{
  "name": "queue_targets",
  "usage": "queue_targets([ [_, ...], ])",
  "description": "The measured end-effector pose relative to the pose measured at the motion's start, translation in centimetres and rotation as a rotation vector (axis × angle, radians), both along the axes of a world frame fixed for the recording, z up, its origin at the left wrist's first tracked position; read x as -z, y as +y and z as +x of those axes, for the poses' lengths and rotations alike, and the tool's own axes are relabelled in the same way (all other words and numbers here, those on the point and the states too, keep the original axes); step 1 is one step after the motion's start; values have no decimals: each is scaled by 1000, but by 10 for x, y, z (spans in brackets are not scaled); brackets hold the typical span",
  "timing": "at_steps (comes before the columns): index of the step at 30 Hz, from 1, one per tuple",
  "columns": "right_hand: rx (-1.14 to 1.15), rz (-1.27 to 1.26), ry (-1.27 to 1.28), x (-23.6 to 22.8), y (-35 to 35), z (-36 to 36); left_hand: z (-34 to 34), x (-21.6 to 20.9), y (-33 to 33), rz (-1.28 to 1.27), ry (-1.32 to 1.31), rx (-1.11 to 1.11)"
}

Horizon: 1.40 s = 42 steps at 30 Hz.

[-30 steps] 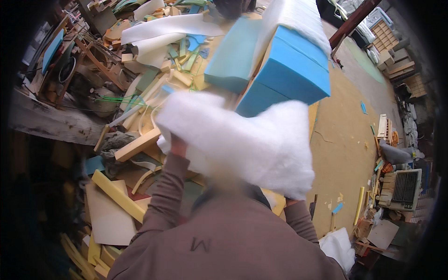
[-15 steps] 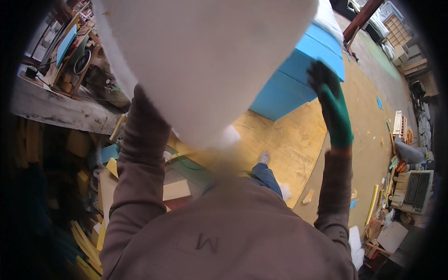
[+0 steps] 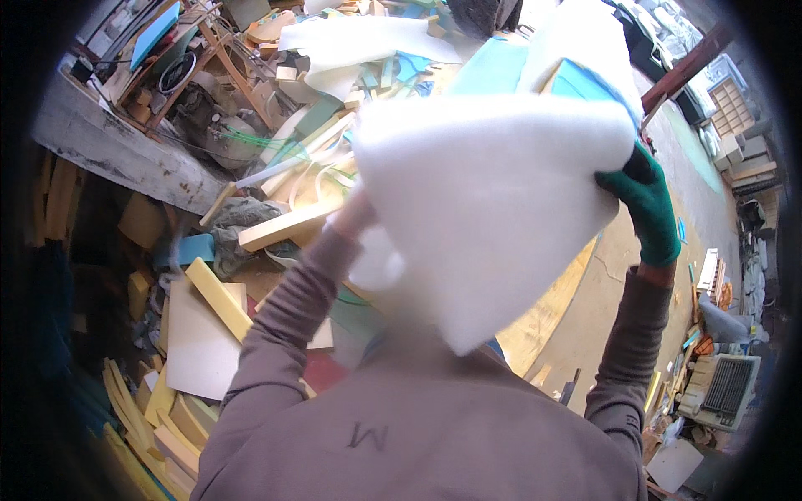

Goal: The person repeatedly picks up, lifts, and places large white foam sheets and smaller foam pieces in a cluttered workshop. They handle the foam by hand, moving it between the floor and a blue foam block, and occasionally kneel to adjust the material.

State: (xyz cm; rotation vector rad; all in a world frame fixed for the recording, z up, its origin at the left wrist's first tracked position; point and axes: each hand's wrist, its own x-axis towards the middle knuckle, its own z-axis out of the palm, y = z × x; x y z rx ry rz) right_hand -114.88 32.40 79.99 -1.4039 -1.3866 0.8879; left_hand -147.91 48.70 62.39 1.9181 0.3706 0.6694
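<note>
A thick, soft white sheet of wadding (image 3: 493,184) hangs folded in front of my chest, its lower corner pointing down at me. At its left edge is my left hand (image 3: 357,215), blurred, with its fingers hidden behind the sheet; the sheet hangs from it. My right hand (image 3: 647,204), in a green glove with dark fingers, grips the right edge, one fingertip lying over the near face. Beyond the sheet, a blue foam block (image 3: 576,81) shows in part, with more white wadding (image 3: 576,37) draped over it.
Foam offcuts (image 3: 292,225) and strips lie heaped at the far left. A long concrete ledge (image 3: 125,171) crosses the left side. Pale boards (image 3: 196,334) and yellow foam strips (image 3: 125,409) lie at lower left. A grilled appliance (image 3: 727,388) stands among clutter at right.
The wadding has dropped lower and folded over, uncovering the heap behind. My right hand has gone from free in the air to the sheet's right edge. My left hand has moved right.
</note>
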Motion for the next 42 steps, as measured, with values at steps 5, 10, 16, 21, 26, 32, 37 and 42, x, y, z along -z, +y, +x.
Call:
queue_targets([
  [5,170,11,-24,24,-32,29,39,136,-95,-260,69,-164],
  [10,248,124,-119,-1,-118,131,62,219,-147,-393,163,-209],
  [16,545,129,-222,0,-218,224,26,270,-127,-507,244,-343],
  [21,683,134,-261,2,-260,251,-25,253,-49,-466,174,-614],
  [26,758,134,-278,7,-314,276,-72,124,103,-229,-92,-838],
  [32,814,103,-175,52,-315,257,-77,-81,213,80,-171,-737],
  [37,649,-39,59,122,-244,158,-37,-169,243,170,-121,-648],
  [42,462,-194,383,184,-174,82,41,-217,274,228,-94,-579],
])
